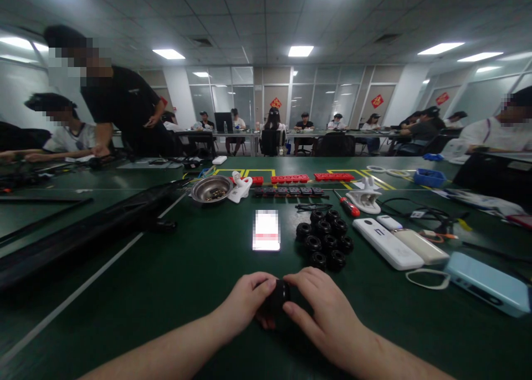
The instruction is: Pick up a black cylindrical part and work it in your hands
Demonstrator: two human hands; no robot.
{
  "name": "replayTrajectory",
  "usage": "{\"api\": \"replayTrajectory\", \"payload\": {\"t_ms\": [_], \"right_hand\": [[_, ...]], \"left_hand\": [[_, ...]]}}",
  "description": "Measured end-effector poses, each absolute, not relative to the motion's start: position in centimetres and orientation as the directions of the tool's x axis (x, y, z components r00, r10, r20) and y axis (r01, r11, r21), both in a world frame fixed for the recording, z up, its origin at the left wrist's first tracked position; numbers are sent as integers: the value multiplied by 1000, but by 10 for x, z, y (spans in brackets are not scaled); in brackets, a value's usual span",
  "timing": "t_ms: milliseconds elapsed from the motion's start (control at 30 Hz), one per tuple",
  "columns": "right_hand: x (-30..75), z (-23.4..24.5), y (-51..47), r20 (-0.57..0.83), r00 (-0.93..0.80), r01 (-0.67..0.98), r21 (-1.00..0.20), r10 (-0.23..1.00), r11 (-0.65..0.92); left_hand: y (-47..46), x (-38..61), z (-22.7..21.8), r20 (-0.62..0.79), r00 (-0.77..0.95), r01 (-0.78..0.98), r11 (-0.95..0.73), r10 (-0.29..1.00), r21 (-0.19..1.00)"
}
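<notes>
As the head view looks down over the green counter [199, 291], the left hand [251, 296] and the right hand [326, 311] meet at its near side, in the middle. Each has its grip closed on one small black round thing [281, 294], pressed from both sides. It sits between the hands, partly hidden by them, and I cannot tell if it touches the counter.

A white slab [386, 244] to the right has a dark mark like the letter n, too small to read for sure. Straight past the hands lies a flat thing with a bright screen [266, 230]; its words are blurred out, with a pink band low down. Far back, a red diamond sign [377, 101] has a yellow mark that is hard to read.

Just past the right hand sits a bunch of black wheels [330, 242], packed close, in the way on that side. A red screwdriver [349, 206] lies behind them. A blue box [487, 283] and a white loop [428, 285] are near each other on the right. Farther off are a metal bowl [203, 194] with little bits [218, 193] in it, a row of red trays [290, 178] and a blue basket [429, 178]. A long black thing [83, 233] fills much of the left side.
</notes>
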State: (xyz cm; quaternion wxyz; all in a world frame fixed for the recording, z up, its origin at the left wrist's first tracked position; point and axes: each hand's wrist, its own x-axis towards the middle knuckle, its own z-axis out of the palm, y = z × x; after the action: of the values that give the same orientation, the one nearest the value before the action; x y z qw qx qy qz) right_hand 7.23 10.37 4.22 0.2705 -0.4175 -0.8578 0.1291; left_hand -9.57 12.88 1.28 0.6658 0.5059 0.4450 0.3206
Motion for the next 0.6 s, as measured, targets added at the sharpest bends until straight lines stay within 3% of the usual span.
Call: {"api": "replayTrajectory", "payload": {"t_ms": [300,467,600], "right_hand": [[75,41,103,408,-600,561,-398,688,726],[76,39,105,384,-470,660,-446,795,605],[73,38,107,287,-484,688,-459,827,562]], "left_hand": [[130,-96,7,-239,406,23,252,882,968],[129,-96,7,-244,396,14,260,885,966],[129,-95,9,-251,395,38,258,884,966]]}}
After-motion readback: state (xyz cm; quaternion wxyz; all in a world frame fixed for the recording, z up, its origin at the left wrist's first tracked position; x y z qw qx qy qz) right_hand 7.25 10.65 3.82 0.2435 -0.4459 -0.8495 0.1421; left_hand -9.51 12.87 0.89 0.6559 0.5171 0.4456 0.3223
